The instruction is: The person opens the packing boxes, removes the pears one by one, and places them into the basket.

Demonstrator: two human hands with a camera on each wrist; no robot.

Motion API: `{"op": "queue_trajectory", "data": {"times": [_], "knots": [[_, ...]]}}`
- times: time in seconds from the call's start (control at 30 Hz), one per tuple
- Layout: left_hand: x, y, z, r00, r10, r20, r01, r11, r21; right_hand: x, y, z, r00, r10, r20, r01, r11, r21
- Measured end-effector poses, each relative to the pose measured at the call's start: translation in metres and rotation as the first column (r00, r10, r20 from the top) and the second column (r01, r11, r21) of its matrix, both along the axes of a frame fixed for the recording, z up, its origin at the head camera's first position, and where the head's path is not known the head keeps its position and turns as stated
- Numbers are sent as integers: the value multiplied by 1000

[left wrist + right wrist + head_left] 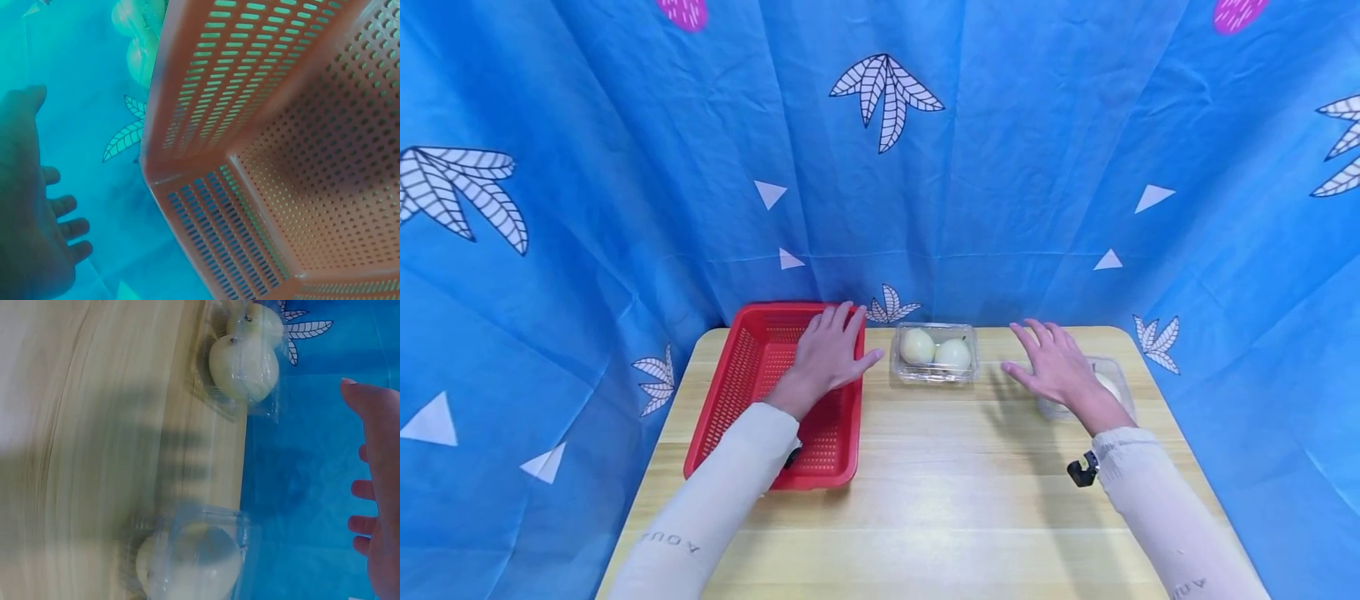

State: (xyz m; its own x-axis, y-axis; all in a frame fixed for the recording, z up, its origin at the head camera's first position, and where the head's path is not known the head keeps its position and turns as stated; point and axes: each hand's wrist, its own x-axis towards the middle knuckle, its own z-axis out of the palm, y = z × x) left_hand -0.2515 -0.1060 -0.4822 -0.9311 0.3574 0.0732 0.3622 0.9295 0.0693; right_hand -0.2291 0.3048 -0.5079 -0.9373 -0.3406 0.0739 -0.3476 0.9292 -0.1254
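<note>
Above the red plastic basket [702, 433], my left hand [831, 350] hovers near its right rim with fingers extended, holding nothing. In the left wrist view that hand [31, 200] appears apart from the basket [219, 156]. Between my hands, at the table's back, lies a clear plastic box [934, 377] with two pale, round pears [953, 355]. My right hand [1052, 367] is raised, fingers spread, over the left part of a second clear box [1126, 392], which it partly hides. The right wrist view shows pale fruit inside this nearer box [194, 562]; the hand [381, 487] touches nothing.
Both boxes and the basket stand on a light wooden table [955, 500]. A blue patterned curtain [1000, 167] hangs close behind the table and along both sides. A black device [1082, 469] is strapped at my right wrist.
</note>
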Motion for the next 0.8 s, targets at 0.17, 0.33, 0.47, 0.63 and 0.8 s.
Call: {"op": "queue_trajectory", "data": {"times": [0.17, 0.33, 0.47, 0.63, 0.8], "knots": [[-1, 6, -3, 1000, -7, -13, 7, 1000, -8, -2, -6, -4, 1000, 4, 7, -3, 1000, -21], [-4, 10, -5, 1000, -9, -25, 9, 1000, -10, -6, -11, -8, 1000, 5, 17, -5, 1000, -22], [-5, 14, -7, 1000, -3, -11, 3, 1000, -3, -9, -13, -11, 999, 0, 33, 1, 1000, -28], [-9, 19, -11, 1000, 2, 4, -2, 1000, 10, -12, -16, -15, 999, -3, 37, 4, 1000, -25], [-10, 24, -13, 1000, 0, 21, 0, 1000, 15, -15, -18, -16, 999, -5, 50, 7, 1000, -26]]}}
